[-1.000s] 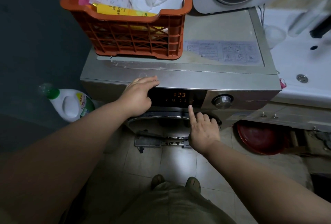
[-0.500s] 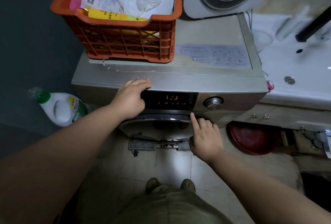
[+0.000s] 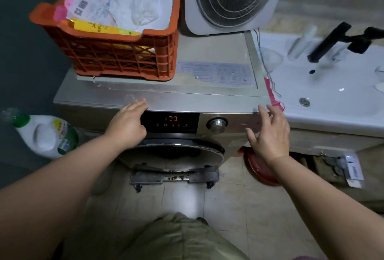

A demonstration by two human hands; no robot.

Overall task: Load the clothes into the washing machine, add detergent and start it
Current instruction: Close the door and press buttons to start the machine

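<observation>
Head view: the washing machine stands at 12 o'clock from the person, door closed, display lit with orange digits. The rotary dial sits at 3 o'clock from the display.

Left hand: fingers curled loosely over the top front edge of the machine at 9 o'clock from the display, resting on the panel, gripping nothing.

Right hand: fingers spread wide, empty, held just in front of the panel's right end at 3 o'clock from the dial. Contact with the panel cannot be confirmed.

Detergent bottle: on the floor at 9 o'clock from the machine, well apart from both hands, cap fitted. No clothes are visible outside the drum; the drum contents are hidden behind the door.

Assessment: loading and dosing appear complete; the step in hand is probably programme selection or start.

Possible faults from this state:
- The spread right hand may brush the dial and change the programme without notice.
- A touch key may fail to register if pressed off-centre; whether the cycle has begun cannot be read here.
- Weight on the left hand may jolt the orange crate and fan standing on the lid at 12 o'clock.
</observation>
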